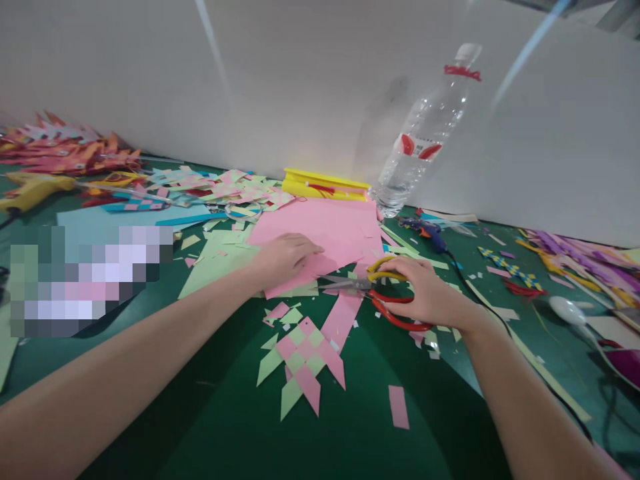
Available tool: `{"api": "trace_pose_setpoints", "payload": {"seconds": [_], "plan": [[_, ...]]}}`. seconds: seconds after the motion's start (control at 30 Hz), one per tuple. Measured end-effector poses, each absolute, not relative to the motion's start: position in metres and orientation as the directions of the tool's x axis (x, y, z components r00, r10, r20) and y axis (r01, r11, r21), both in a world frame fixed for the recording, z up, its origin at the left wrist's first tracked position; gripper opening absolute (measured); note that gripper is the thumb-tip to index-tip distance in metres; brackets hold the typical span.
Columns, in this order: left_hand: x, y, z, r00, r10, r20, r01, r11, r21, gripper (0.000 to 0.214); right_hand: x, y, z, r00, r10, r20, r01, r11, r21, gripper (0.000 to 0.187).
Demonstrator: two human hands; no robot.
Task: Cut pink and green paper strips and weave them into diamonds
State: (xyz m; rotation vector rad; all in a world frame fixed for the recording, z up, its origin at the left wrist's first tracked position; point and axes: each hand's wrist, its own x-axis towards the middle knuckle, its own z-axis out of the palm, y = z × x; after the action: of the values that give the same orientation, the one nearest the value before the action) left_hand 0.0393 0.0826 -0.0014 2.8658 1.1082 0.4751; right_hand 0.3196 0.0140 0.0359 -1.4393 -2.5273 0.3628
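Two hands are at work over one pink sheet [330,227] on the green table [210,413]: the left hand [287,260] lies palm down on it, fingers loosely extended and gripping nothing, while the right hand [427,290] is curled around the handles of one pair of scissors [357,285], one loop yellow and one red, its two blades slightly apart by the sheet's near edge. One pink strip [343,320] runs out below the blades. Nearer lies one woven piece [301,350] with four pointed tails, two green and two pink, and to its right one small pink rectangle [399,407]. Beyond are one bottle [420,143] and two glue guns, one yellow [37,191], one blue [429,233]; the paper scraps are too many to count
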Motion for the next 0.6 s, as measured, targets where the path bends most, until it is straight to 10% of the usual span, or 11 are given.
{"api": "trace_pose_setpoints", "payload": {"seconds": [0.6], "plan": [[0.0426,0.0837,-0.0062,0.693,0.689,0.213,0.665,-0.725,0.18,0.038,0.3127,0.0141,0.0337,-0.538,0.84,0.069,0.783,0.529,-0.328,0.037]]}}
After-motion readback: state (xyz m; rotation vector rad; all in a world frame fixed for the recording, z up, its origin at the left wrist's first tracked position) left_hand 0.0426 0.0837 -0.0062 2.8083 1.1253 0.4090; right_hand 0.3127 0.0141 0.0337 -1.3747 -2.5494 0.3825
